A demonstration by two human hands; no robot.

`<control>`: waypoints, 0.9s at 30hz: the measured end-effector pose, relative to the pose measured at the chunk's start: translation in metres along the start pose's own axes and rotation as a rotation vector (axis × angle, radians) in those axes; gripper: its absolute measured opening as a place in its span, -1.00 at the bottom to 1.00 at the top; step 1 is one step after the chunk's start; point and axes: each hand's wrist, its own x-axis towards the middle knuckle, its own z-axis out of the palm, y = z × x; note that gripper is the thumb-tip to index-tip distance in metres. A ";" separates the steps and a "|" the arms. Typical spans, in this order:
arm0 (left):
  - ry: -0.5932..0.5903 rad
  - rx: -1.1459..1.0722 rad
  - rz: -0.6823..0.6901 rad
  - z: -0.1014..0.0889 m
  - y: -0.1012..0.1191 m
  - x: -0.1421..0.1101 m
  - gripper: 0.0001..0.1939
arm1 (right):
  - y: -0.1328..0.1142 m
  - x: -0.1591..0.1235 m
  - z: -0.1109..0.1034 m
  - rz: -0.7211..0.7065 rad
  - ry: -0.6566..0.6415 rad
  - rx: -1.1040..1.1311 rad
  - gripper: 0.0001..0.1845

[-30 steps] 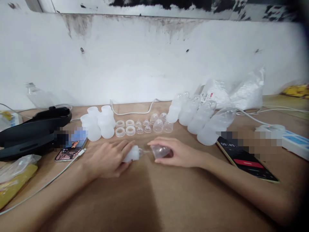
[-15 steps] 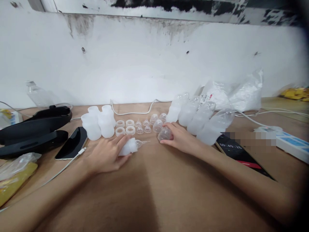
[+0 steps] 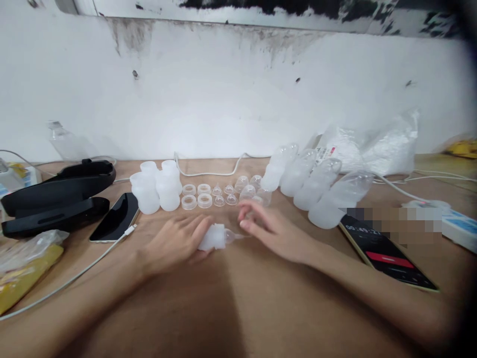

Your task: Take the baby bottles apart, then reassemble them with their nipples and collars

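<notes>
A small frosted-white baby bottle (image 3: pixel 212 238) lies tilted in my left hand (image 3: pixel 182 238), its neck ring and clear nipple (image 3: pixel 230 236) pointing right. The nipple ends in a long thin tip. Just beside that tip is my right hand (image 3: pixel 274 228), fingers curled and thumb apart from them, with nothing visible between them. Behind it stand several clear dome caps (image 3: pixel 247 193), the nearest one partly hidden by my fingers. To their left sit small clear nipples (image 3: pixel 219 200) and white rings (image 3: pixel 204 201) in rows.
Frosted bottle bodies (image 3: pixel 145 193) stand at the left, capped bottles (image 3: pixel 328 201) at the right. A phone (image 3: pixel 115 219) and a black case (image 3: pixel 59 186) lie left; another phone (image 3: pixel 387 253) lies right. A white cable (image 3: pixel 93 268) crosses the left side.
My right hand has let go of a clear dome cap, which now stands by the other caps, and moved toward the nipple tip. My left hand with the bottle has shifted right and nearer.
</notes>
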 end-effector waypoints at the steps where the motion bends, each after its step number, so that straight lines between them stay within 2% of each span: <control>1: 0.016 -0.008 0.046 0.001 0.004 0.000 -0.70 | -0.005 -0.002 0.005 0.036 -0.154 0.137 -0.65; 3: 0.051 0.004 0.105 0.004 0.010 0.000 -0.79 | -0.011 -0.005 0.016 0.127 -0.375 0.366 -0.65; 4: 0.065 0.016 0.129 0.005 0.012 0.000 -0.80 | -0.012 -0.006 0.019 0.175 -0.435 0.449 -0.64; 7: 0.081 0.031 0.189 0.007 0.016 0.000 -0.82 | -0.011 -0.007 0.024 0.296 -0.484 0.578 -0.62; 11: 0.069 0.006 0.212 0.002 0.015 0.002 -0.79 | -0.013 -0.007 0.024 0.312 -0.421 0.552 -0.63; 16: -0.045 -0.018 0.179 -0.007 0.015 0.003 -0.83 | -0.016 -0.009 0.026 0.248 -0.359 0.373 -0.65; 18: -0.097 -0.039 0.155 -0.013 0.015 0.003 -0.83 | -0.015 -0.010 0.026 0.178 -0.333 0.259 -0.66; 22: -0.168 -0.105 0.074 -0.031 0.012 0.006 -0.79 | -0.013 -0.013 0.025 -0.065 -0.211 -0.009 -0.74; 24: -0.181 -0.123 0.040 -0.036 0.012 0.007 -0.74 | -0.012 -0.013 0.026 -0.141 -0.155 -0.106 -0.67; 27: -0.187 -0.076 0.040 -0.034 0.015 0.007 -0.76 | -0.010 -0.012 0.027 -0.082 -0.137 -0.077 -0.41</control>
